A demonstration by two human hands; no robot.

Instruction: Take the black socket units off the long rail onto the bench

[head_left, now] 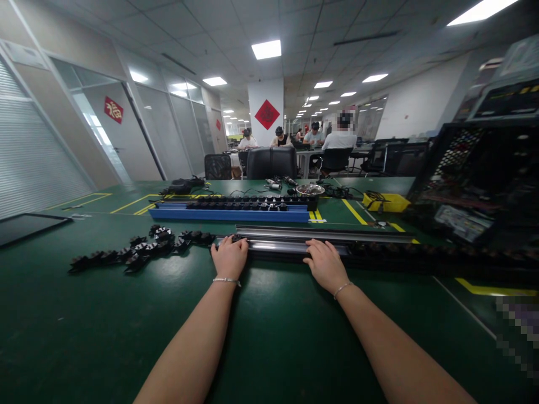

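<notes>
A long black rail with a shiny metal channel [275, 246] lies across the green table in front of me. My left hand [229, 259] is closed over the rail's left end, thumb and fingertips bent down onto it; whether a small part is under the fingers is hidden. Further right, my right hand [327, 265] grips the same rail, fingers over the channel and thumb on the near side. Dark clip-like parts [389, 251] fill the rail right of that hand. Just behind it runs a second metal rail [290, 230]. Loose black clips [158, 242] lie left of my left hand.
Behind the rails stands a blue rail [227, 214] with rows of black parts. A metal dish [310, 190], cables and a yellow tray [385, 202] sit farther back. A dark rack [463, 185] rises at right; a flat black panel [29, 227] lies at left. People sit beyond.
</notes>
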